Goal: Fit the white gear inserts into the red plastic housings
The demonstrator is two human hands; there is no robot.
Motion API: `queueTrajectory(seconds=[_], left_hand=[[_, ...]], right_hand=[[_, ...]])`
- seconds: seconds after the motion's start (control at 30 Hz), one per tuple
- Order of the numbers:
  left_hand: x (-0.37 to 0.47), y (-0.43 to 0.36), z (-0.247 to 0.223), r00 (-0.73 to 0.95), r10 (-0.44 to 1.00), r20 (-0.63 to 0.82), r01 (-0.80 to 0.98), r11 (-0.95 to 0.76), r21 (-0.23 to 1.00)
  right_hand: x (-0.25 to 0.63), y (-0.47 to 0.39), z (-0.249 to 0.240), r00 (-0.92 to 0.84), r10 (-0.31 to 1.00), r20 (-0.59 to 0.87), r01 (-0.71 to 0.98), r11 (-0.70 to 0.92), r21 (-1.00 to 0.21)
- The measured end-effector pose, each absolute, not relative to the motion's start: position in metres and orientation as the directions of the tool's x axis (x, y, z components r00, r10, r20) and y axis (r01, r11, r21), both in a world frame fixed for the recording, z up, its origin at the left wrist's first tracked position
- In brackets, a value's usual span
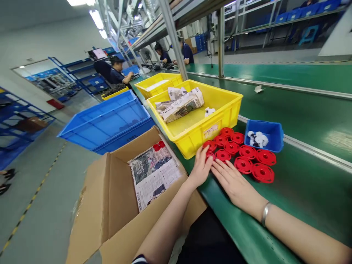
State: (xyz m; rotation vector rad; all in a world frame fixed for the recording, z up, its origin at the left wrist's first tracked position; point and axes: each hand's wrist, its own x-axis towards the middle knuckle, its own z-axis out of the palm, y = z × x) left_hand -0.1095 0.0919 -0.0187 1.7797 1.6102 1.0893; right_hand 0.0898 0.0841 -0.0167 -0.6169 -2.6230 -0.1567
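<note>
Several red round plastic parts (248,151) stand close together in rows on the green work surface, each with a dark centre. My left hand (200,168) is at the near left corner of the group, thumb and fingers closed around a red round part (210,156) that they partly hide. Beside it, my right hand (233,183) lies low with its fingers stretched out, the tips touching the near edge of another red part (222,155). Two more red parts (158,146) rest on printed newspaper (154,168) inside an open cardboard box (121,194) to my left.
A yellow bin (192,141) with crumpled newspaper (183,104) stands behind the parts. Right of it is a small blue bin (275,137) holding white and black pieces. Large blue crates (107,117) stand past the box. A metal post (173,36) rises behind; several people sit farther along.
</note>
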Motion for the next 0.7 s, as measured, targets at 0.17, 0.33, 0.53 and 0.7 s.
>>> queueTrajectory(seconds=[0.17, 0.33, 0.53, 0.7], left_hand=[[-0.109, 0.085, -0.008, 0.053, 0.962, 0.269, 0.565, -0.251, 0.786], [-0.153, 0.044, 0.012, -0.147, 0.761, 0.632, 0.584, -0.449, 0.677], [-0.303, 0.075, -0.007, -0.650, 0.661, 0.374, 0.572, 0.102, 0.814], [-0.385, 0.132, -0.073, -0.739, 0.673, 0.026, 0.472, 0.491, 0.732]], right_hand=[[0.092, 0.084, -0.014, -0.755, 0.408, 0.513, 0.503, 0.863, 0.053], [0.084, 0.065, -0.001, -0.845, 0.152, 0.512, 0.221, 0.972, 0.077], [0.046, 0.055, -0.006, -0.905, 0.088, 0.417, 0.136, 0.987, 0.087], [0.029, 0.078, -0.035, -0.867, 0.022, 0.498, 0.087, 0.990, 0.108]])
